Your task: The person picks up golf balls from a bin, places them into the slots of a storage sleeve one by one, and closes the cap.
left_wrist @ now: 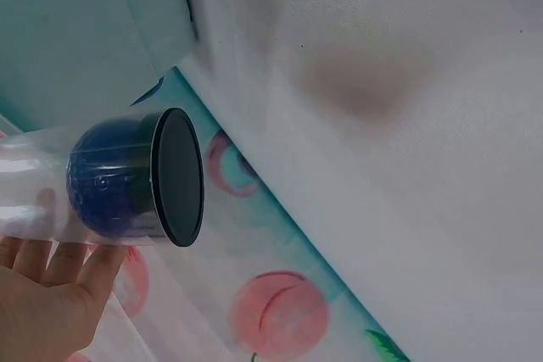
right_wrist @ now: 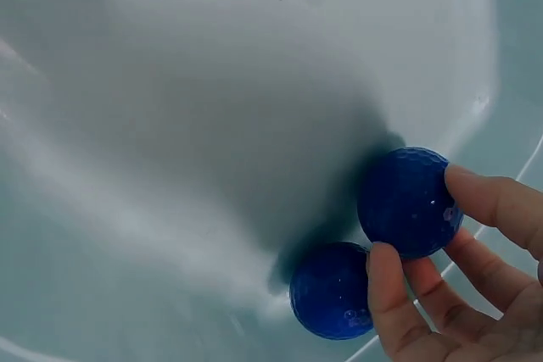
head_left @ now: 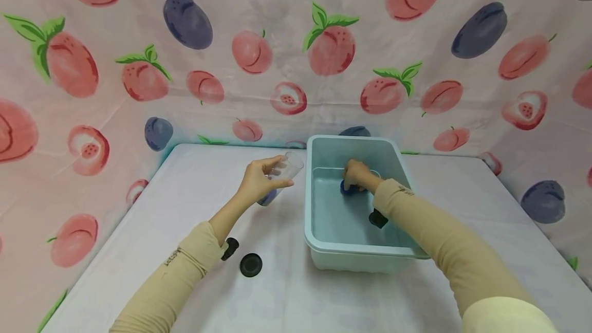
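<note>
Ball (right_wrist: 410, 201): blue, glossy, dimpled, inside the bin (head_left: 330, 220), pinched between the thumb and fingertips of the right hand (head_left: 357, 173). We saw a second ball (right_wrist: 329, 294), same blue, same dimples, just beside it by a fingertip. We logged the bin as pale blue-green, smooth, shiny, rectangular with rounded corners and a thick rim. A black piece (head_left: 378, 218) lay on its floor, partly by the right sleeve (head_left: 416, 209); we couldn't tell its exact shape.

Left hand (head_left: 259, 181), left of the bin: we had its thumb and fingers gripping a tube (left_wrist: 38, 175), clear, thin-walled, cylindrical, tilted. We noted another ball (left_wrist: 110, 180) inside, blue and textured, down at the end closed by a flat black disc (left_wrist: 179, 177).

On the white table (head_left: 277, 297) we marked a round black cap (head_left: 251, 265), ridged in rings, and a small dark part (head_left: 229, 248) near the left sleeve (head_left: 185, 266). Behind, we saw creased fabric (head_left: 259, 9) printed with peaches and plums.
</note>
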The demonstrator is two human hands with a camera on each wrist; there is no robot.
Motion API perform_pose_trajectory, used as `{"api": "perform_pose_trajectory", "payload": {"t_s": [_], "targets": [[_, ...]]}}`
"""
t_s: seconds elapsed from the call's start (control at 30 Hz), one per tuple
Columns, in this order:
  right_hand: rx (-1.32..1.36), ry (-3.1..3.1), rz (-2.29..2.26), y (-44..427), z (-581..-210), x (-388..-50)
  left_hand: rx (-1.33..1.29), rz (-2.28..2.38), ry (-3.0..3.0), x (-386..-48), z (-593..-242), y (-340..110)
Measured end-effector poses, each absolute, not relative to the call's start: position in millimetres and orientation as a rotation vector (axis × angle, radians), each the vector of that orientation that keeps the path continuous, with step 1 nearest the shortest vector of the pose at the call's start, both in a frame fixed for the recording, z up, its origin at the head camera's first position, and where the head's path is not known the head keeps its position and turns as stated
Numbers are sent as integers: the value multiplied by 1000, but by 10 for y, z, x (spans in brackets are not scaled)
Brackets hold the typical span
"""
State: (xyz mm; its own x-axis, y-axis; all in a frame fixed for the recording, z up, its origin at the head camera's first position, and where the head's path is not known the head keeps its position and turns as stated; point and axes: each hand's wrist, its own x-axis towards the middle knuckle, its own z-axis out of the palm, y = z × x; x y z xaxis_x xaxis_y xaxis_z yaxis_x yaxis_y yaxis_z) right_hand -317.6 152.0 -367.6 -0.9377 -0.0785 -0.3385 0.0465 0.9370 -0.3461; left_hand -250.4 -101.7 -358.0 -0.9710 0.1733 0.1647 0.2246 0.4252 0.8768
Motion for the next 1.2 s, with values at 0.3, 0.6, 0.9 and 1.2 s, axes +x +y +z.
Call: {"api": "perform_pose_trajectory", "payload": {"t_s": [0.3,0.6,0.9,1.2], "targets": [[-83,2776,-461,1504,-3688,-3181,-374,-1616,-2602,-2482,-3535,-1003],[-67,2720,-463,1526,-3660,-3159,-384,-1609,-2616,-2488,-3542,-1001],[-44,2653,-659,1554,-3627,-3177,-382,-1594,-2616,-2493,-3535,-994],[-9,2543,-905,1562,-3600,-3164,-373,-1608,-2611,-2503,-3517,-987]]}}
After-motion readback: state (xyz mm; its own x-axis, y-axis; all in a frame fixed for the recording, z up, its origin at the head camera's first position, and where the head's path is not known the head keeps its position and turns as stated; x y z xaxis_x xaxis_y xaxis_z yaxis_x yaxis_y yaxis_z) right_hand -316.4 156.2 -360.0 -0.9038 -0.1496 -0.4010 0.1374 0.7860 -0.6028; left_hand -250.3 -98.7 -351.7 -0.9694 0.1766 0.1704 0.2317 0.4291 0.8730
